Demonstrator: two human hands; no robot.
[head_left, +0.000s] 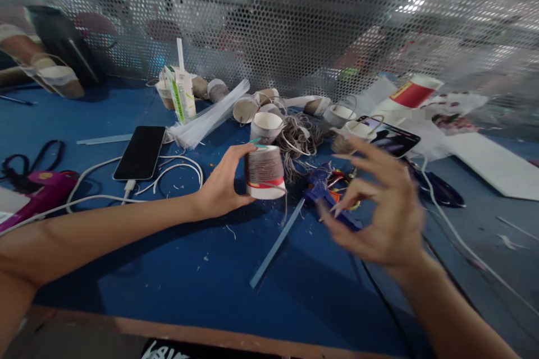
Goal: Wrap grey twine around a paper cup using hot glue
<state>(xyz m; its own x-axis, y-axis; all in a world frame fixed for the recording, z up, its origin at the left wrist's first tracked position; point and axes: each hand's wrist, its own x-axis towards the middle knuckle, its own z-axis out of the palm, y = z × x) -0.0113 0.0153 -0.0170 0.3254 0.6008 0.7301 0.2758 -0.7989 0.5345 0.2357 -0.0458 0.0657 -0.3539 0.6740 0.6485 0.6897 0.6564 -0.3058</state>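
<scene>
My left hand (227, 182) grips a small paper cup (265, 174) upside down, thumb at the rim and fingers at its base. Grey-brown cord is wound round most of the cup; a red and white band shows below it, and a loose cord end hangs at the right. My right hand (379, 202) is raised to the right with its fingers apart, somewhat blurred, and nothing shows in it. Behind it lies a blue glue gun (318, 185) with a glue stick (278, 244) jutting toward me. A tangle of grey cord (301, 137) sits beyond the cup.
Several cord-wrapped cups (267, 123) stand and lie along the perforated metal screen (252, 22). Clear glue sticks (210, 118), a drink carton (181, 92), a cabled phone (141, 152) and a magenta glue gun (46, 193) are at left. Another phone (391, 136) and cables (446, 224) lie at right.
</scene>
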